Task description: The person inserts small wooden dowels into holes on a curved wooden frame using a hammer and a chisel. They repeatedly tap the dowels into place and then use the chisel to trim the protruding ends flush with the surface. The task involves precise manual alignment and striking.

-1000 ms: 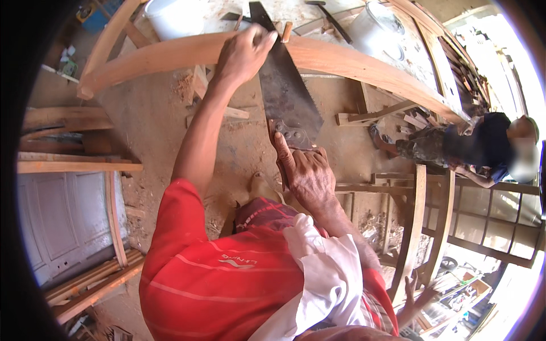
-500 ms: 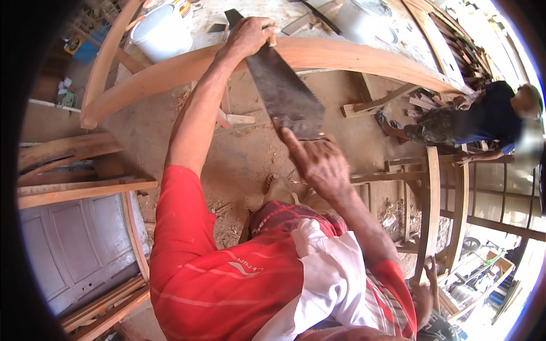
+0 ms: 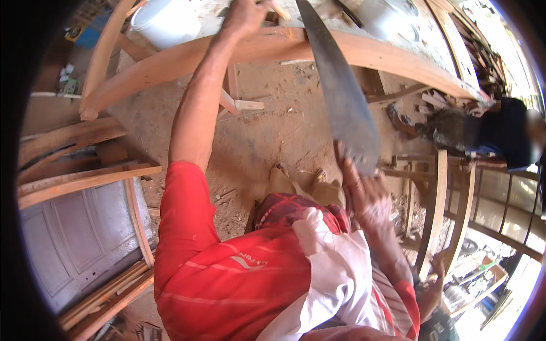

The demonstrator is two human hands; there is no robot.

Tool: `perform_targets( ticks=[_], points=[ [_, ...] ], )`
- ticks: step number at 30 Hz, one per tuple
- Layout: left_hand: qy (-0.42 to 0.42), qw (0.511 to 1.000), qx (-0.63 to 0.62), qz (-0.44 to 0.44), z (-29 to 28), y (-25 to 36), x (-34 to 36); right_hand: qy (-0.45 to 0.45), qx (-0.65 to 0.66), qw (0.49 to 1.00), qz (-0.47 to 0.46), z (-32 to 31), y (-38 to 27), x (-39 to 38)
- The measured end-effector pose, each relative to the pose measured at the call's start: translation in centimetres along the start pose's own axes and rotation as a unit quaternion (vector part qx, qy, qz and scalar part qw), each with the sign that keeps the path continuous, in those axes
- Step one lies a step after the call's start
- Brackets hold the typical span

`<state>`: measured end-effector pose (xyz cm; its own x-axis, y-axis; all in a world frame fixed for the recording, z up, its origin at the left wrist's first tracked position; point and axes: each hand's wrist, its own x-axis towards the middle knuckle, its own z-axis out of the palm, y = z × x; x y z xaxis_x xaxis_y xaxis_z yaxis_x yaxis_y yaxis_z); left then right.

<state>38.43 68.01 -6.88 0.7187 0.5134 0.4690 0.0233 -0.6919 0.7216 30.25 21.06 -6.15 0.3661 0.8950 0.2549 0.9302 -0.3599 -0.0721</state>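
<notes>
My right hand [image 3: 371, 196] grips the handle of a handsaw [image 3: 346, 96], its dark blade slanting up and left. The blade's far end passes over the long curved wooden beam [image 3: 387, 54] of the workbench. At the top edge, partly cut off by the picture, my left hand [image 3: 247, 17] is closed with a small piece of pale wood [image 3: 280, 10] at its fingertips. The saw is apart from that wood piece. My left arm reaches across the beam.
White buckets [image 3: 165, 25] stand on the bench. At right a person in dark clothes [image 3: 495, 131] works near upright timbers [image 3: 435, 210]. A panelled door [image 3: 85, 238] and boards [image 3: 74, 145] lie at left. Wood scraps and sawdust cover the floor [image 3: 273, 125].
The saw has moved right and toward me with my right hand, away from my left hand. My left hand has moved slightly farther up with the wood piece. The other person has shifted.
</notes>
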Motion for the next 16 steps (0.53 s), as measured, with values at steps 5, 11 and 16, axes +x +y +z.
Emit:
perform_targets(
  ticks=[5, 11, 16],
  points=[
    [0.092, 0.99, -0.103, 0.011, -2.0, -0.9, -1.4, 0.042, 0.049, 0.998, 0.019, 0.1, 0.3, -0.3],
    [0.194, 0.947, -0.158, -0.202, -2.9, -4.3, -5.9, -0.023, 0.038, 0.998, -0.05, -0.8, -2.1, -2.1],
    [0.204, 0.904, 0.374, -0.048, -3.3, -8.6, -9.7, 0.031, 0.061, 0.997, -0.021, -0.9, -2.1, -1.8]
  ],
)
